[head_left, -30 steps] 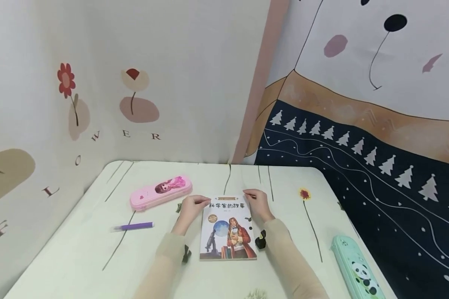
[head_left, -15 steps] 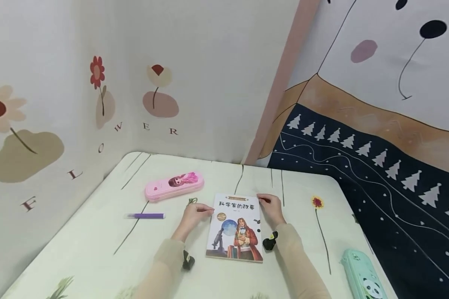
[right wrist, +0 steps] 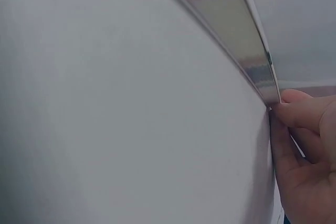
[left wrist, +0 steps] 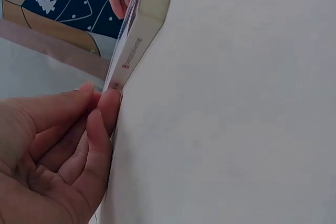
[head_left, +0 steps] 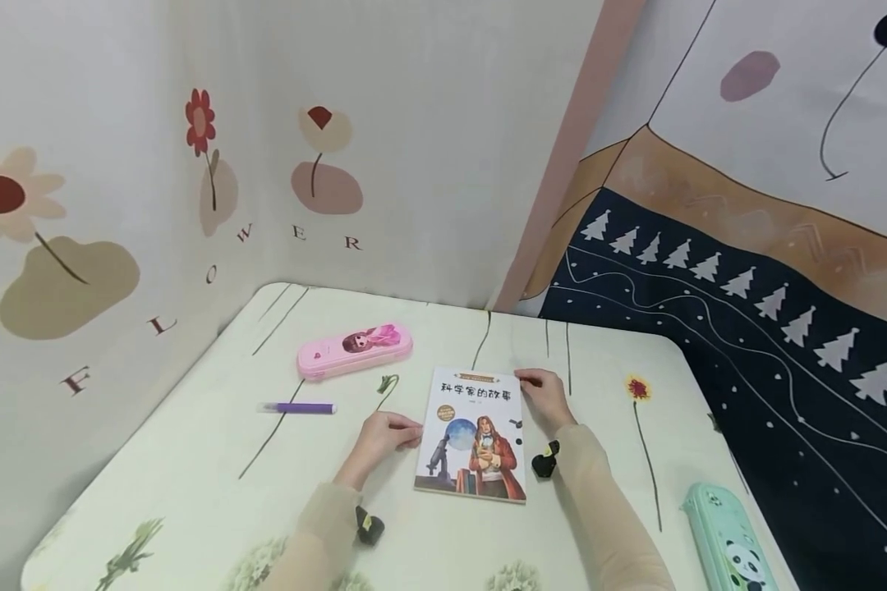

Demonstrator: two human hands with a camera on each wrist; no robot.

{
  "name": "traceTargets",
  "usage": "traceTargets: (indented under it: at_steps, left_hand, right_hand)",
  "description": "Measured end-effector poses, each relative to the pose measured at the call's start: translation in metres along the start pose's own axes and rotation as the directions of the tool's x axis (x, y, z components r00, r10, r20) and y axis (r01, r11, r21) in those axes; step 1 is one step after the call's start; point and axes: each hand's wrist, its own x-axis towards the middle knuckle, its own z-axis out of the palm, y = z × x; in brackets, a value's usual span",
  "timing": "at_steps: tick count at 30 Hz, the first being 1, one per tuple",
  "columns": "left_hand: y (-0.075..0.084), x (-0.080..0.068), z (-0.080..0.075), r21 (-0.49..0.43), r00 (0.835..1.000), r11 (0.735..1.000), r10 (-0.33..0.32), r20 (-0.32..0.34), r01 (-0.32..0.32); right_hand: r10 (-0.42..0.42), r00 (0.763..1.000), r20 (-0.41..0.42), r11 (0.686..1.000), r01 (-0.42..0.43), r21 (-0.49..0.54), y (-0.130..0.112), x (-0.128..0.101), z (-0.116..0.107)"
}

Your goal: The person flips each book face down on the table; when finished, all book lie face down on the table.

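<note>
Book (head_left: 473,435) flat on table (head_left: 192,460), cover up, between both hands. Left hand (head_left: 379,435) pinching spine edge midway; right hand (head_left: 549,398) pinching far right corner. Pink pencil case (head_left: 355,350) and purple pen (head_left: 299,408) lying off to the left.

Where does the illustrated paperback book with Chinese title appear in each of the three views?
Head: illustrated paperback book lies flat at table centre, between both hands.
Left wrist: its spine edge runs from upper middle down to the left hand fingertips.
Right wrist: its edge crosses the upper right, ending at the right hand.
Shared landmark: pale table cloth.
</note>
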Motion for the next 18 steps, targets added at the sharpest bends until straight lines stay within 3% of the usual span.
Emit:
traceTargets:
  at_steps: [4,11,18]
  left_hand:
    - [-0.006,-0.015,-0.001,0.021,0.999,1.000,-0.021,0.041,0.021]
    - [-0.009,-0.040,-0.002,0.017,0.994,1.000,0.003,0.114,-0.005]
    - [-0.008,-0.056,-0.004,0.105,0.988,0.994,0.026,0.151,-0.042]
  right_hand:
    - [-0.003,0.999,0.037,1.000,0.004,-0.023,-0.002,-0.001,0.000]
    - [-0.048,0.997,0.055,0.998,0.050,-0.036,-0.004,-0.001,-0.003]
    - [-0.055,0.996,0.071,0.998,0.057,-0.031,-0.003,0.001,-0.008]
